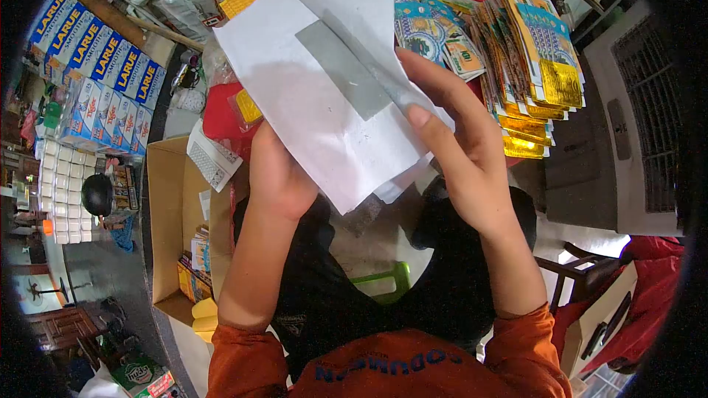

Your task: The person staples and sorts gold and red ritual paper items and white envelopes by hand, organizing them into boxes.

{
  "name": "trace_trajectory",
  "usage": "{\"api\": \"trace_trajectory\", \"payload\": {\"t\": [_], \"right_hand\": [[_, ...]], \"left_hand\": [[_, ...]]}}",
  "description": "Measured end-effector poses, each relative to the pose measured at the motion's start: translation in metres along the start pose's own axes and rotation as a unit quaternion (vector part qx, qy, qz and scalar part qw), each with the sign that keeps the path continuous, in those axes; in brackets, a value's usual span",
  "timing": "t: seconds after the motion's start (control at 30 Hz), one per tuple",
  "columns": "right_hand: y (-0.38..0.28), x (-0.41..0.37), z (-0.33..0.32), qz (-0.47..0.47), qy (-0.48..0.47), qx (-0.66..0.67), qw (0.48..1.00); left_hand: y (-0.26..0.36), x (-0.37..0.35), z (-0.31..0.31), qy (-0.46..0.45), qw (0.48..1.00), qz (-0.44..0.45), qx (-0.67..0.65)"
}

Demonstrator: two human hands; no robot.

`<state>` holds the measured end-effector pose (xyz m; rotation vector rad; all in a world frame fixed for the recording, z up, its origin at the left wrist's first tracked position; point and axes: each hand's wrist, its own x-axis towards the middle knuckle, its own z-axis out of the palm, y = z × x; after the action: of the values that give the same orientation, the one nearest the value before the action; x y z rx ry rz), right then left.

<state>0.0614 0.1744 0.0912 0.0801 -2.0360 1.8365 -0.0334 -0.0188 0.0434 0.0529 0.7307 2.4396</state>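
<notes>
White paper [295, 118] with grey strip [343, 70], left hand [279, 177] gripping it, fingers hidden behind, right hand [464, 155] pinching its edge

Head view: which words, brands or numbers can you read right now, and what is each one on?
"LARUE": on each blue carton stacked upper left.
"Tiger": on the blue-and-white cases just below them.
Orange shirt: dark print, upside down, not readable.
Colourful packets upper right: print too small.
Green pack bottom left: blurred.
White paper held by the left hand and right hand: no text, only a grey strip.
</notes>
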Motion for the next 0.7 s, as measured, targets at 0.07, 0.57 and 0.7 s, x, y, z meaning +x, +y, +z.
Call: {"api": "trace_trajectory", "payload": {"t": [0.07, 0.57, 0.7], "right_hand": [[-0.009, -0.001, 0.001, -0.029, -0.05, 0.017, 0.998], [-0.01, -0.013, -0.011, -0.253, 0.119, -0.065, 0.958], [-0.002, 0.006, -0.015, -0.144, 0.134, -0.105, 0.975]], "left_hand": [[0.001, -0.001, -0.001, -0.008, 1.0, 0.001, 0.001], [0.0, -0.002, -0.007, -0.031, 0.997, 0.032, 0.064], [0.002, 0.002, -0.002, -0.015, 1.0, 0.004, -0.005]]}}
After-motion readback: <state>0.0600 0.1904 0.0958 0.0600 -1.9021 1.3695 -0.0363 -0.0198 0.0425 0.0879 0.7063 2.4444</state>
